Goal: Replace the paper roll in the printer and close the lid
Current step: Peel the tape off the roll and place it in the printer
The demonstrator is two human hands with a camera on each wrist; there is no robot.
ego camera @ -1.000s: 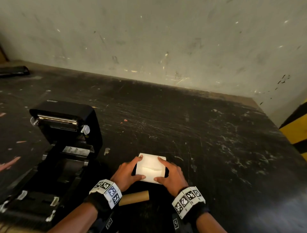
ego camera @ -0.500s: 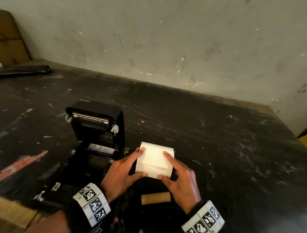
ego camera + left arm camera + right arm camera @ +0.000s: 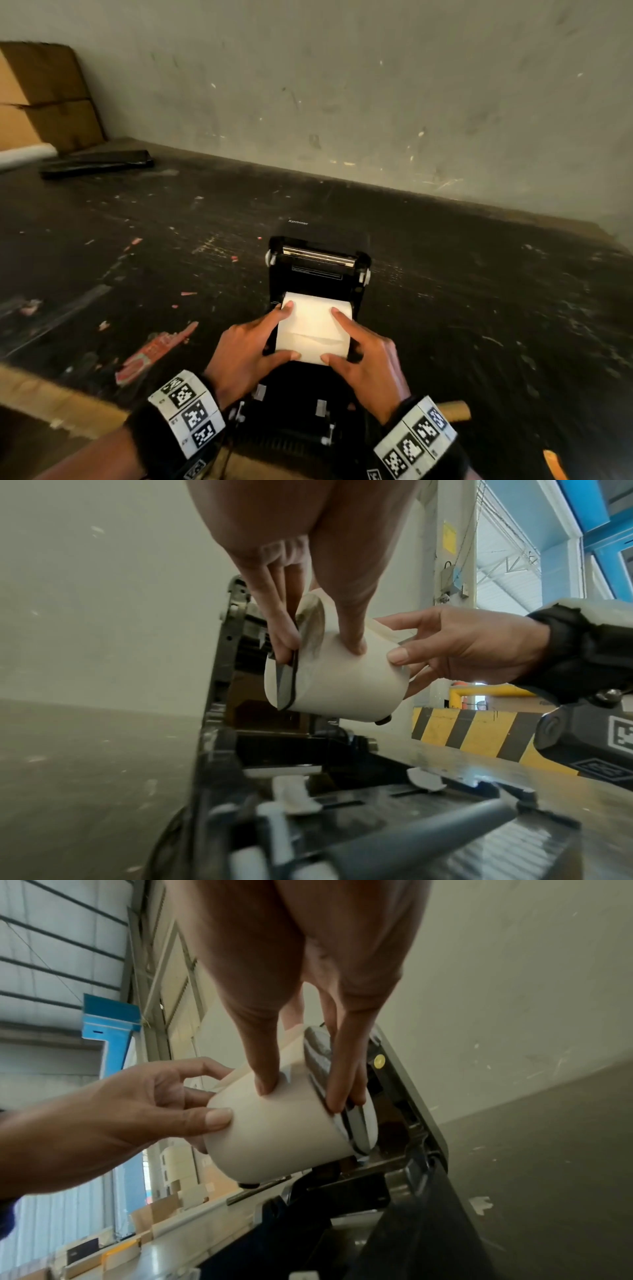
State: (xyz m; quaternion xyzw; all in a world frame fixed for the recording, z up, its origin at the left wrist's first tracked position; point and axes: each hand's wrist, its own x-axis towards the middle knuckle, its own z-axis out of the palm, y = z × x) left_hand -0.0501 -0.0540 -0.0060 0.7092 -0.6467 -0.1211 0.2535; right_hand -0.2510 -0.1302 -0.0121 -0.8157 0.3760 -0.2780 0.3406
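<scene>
The paper roll (image 3: 313, 327) is white and is held between both hands, just above the open bay of the printer (image 3: 317, 274). The left hand (image 3: 245, 353) grips the roll at its left end: the thumb lies on the near side of the paper and the index finger reaches along the far upper edge. In the left wrist view the fingers (image 3: 277, 631) of this hand press flat against the end face of the roll, where a dark disc with a pale rim is seen. The right hand (image 3: 368, 359) grips the right end in the same mirrored way, thumb on the near side, index finger on top. In the right wrist view its fingers (image 3: 346, 1085) also lie on the end face of the roll, over a grey disc there.

The roll lies crosswise to the printer, with its axis from left to right. Its underside hangs near the black parts of the bay; whether it already touches them I cannot tell. The lid (image 3: 318, 258) of the printer stands upright behind the roll, on the far side from the hands, with a shiny metal bar along its top edge.

The printer stands on a dark, scratched tabletop (image 3: 479, 308). To the right of the printer, near the right wrist, a brown cardboard core (image 3: 455, 411) lies on the tabletop.
</scene>
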